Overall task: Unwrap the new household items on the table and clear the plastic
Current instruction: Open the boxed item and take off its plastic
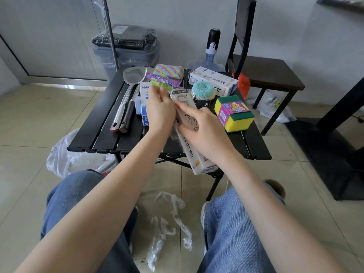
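Note:
I hold a long white box wrapped in clear film over the front of the black slatted table. My right hand grips the box around its middle. My left hand pinches the film near the box's far end. A second, similar white box lies at the back of the table. Also on the table are a pack of yellow and green sponges, a teal scrubber, a rainbow-striped cloth pack, a blue and white box and a steel spatula.
Torn strips of clear plastic lie on the tiled floor between my knees. A white plastic bag sits left of the table. A grey bin with a black liner stands behind it. A dark chair and a water bottle are at the back right.

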`<act>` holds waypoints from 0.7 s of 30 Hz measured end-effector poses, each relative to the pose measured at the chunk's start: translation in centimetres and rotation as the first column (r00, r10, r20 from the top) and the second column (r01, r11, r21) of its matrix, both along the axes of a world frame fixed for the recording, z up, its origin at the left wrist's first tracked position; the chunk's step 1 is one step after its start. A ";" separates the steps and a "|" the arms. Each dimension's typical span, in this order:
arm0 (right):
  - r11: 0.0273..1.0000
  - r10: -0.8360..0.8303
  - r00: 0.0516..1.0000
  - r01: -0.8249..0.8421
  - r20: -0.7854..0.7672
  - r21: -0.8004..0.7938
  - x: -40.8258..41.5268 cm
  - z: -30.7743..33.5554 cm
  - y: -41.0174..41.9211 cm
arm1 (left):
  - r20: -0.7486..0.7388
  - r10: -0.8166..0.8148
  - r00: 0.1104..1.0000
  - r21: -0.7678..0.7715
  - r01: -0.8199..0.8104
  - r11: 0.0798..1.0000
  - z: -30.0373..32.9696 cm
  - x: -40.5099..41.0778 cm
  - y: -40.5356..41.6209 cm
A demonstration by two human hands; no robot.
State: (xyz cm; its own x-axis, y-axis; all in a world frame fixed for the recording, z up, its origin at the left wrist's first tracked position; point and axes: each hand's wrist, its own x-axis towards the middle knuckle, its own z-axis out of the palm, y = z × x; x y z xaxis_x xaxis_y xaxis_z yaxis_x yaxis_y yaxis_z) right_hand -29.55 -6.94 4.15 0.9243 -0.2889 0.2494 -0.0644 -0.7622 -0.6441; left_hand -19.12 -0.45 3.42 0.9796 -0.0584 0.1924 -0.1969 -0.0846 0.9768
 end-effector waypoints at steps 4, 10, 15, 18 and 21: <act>0.993 0.037 0.999 -0.040 0.033 0.111 -0.1 -0.5 -0.7 | 0.014 0.034 0.999 0.015 -0.035 0.999 0.2 0.2 0.0; 0.980 0.054 0.995 -0.068 0.082 0.184 -0.5 -0.9 -0.9 | -0.144 0.084 0.986 -0.047 -0.092 0.995 0.1 0.6 -0.3; 0.908 0.071 0.993 -0.103 0.093 0.405 -0.9 -1.2 -1.5 | -0.516 -0.070 0.854 -0.278 -0.090 0.956 0.1 1.6 0.2; 0.873 0.007 0.992 -0.069 0.129 0.483 -0.7 -1.5 -1.5 | -0.421 -0.107 0.901 -0.316 -0.035 0.948 0.2 1.6 0.2; 0.733 -0.135 0.984 0.019 0.119 0.680 -0.5 -1.0 -1.9 | -0.376 -0.115 0.920 -0.267 0.011 0.964 0.2 1.9 0.9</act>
State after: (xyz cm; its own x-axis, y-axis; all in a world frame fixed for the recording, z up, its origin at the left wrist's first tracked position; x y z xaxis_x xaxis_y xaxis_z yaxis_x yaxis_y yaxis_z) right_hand -30.09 -8.82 3.12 0.8593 -0.5028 0.0939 0.0376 -0.1209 -0.9920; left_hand -17.23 0.42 3.61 0.9757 -0.1221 -0.1817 0.2016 0.1771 0.9633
